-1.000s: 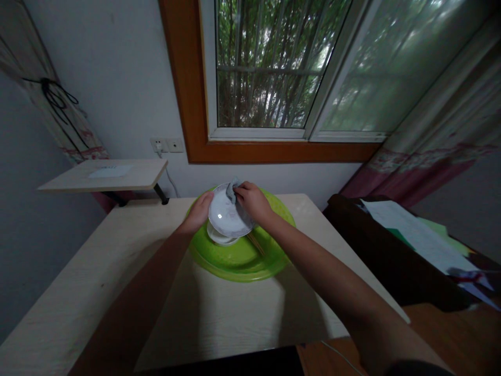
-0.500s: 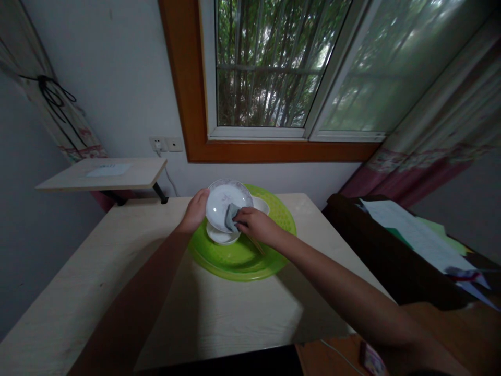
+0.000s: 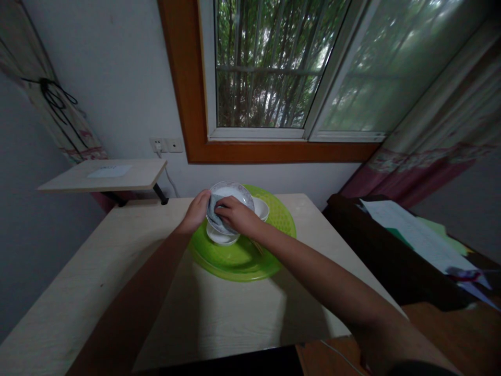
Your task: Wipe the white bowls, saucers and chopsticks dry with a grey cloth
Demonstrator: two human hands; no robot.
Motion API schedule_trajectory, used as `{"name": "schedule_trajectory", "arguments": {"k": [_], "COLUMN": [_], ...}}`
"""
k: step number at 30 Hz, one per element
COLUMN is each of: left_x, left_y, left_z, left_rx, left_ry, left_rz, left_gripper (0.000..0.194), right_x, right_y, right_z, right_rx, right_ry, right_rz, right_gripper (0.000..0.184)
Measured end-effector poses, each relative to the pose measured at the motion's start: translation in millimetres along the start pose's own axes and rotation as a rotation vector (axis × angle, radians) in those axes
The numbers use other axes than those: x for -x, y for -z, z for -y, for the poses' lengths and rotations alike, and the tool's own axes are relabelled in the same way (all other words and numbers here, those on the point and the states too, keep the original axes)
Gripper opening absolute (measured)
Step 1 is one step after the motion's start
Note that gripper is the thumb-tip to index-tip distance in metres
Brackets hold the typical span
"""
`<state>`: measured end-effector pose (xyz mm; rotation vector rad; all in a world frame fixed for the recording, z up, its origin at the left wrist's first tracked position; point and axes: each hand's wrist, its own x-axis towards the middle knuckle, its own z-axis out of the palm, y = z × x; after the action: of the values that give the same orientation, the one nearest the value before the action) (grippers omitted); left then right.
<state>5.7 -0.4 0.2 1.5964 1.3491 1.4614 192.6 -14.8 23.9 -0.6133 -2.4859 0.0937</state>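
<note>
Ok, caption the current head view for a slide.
Left hand steadies a white plate over a green tray while the right hand presses a gray cloth on it.

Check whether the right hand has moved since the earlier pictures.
Yes. Judged against the wooden window frame, the right hand has shifted left, carrying the cloth across the plate toward the left hand.
</note>
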Motion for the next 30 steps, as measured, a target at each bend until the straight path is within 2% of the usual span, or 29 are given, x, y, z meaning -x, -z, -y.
{"name": "schedule_trajectory", "arguments": {"k": [4,9,12,15,19,22,25,30], "left_x": [1.9,3.9,3.3,1.4,-0.5,0.0,1.4,4.7], "left_y": [-0.4,0.6,1.7,2.4,2.4,1.5,0.5,-0.5], "left_z": [-0.3,1.1,1.2,2.0,4.5,4.6,1.4,-5.2], "left_rx": [0.052,0.099,0.107,0.098,0.100,0.127,0.123,0.116], "left_ry": [-0.008,0.017,0.017,0.032,0.051,0.038,0.030,0.019], "left_rz": [0.034,-0.015,-0.036,-0.086,-0.124,-0.108,-0.080,0.031], "left_gripper": [0.035,0.039,0.041,0.040,0.036,0.033,0.031,0.033], "right_x": [-5.7,4.2,13.0,17.6,17.5,15.6,12.8,8.7], "right_y": [5.5,16.5,19.2,15.9,7.2,3.1,3.2,8.2], "right_z": [-18.4,-42.1,-46.9,-42.3,-25.7,-14.1,-11.6,-27.8], "right_rx": [0.009,0.173,0.222,0.182,0.061,0.008,0.028,0.143], "right_ry": [-0.076,-0.242,-0.303,-0.231,0.039,0.152,0.139,-0.106], "right_rz": [-0.046,-0.103,-0.109,-0.104,-0.021,0.033,0.044,-0.098], "right_gripper": [0.028,0.030,0.031,0.030,0.029,0.030,0.031,0.032]}}
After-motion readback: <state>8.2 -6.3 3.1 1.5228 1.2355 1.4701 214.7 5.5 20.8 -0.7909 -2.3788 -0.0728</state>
